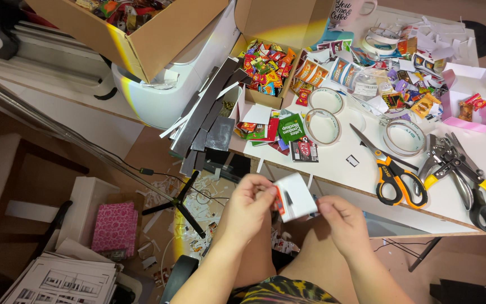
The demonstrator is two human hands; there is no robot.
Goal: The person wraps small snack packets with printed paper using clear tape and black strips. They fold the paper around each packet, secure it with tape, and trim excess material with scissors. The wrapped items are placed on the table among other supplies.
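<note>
Cluttered bench sits just beyond my fingers, both hands clamped on the small white box mid-fold, left hand, right hand, and I reckon next comes pressing flaps closed.

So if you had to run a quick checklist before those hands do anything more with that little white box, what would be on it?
1. Both hands on the box: ok. The left hand and right hand pinch the small white box from opposite sides.
2. Box held off the table: ok, it is above the lap, in front of the table edge.
3. Box closed and finished: cannot tell, only its white faces and an orange edge show.
4. Scissors within view: ok, the orange-handled scissors lie on the table, untouched.
5. Tape at hand: ok, tape rolls lie flat nearby.
</note>
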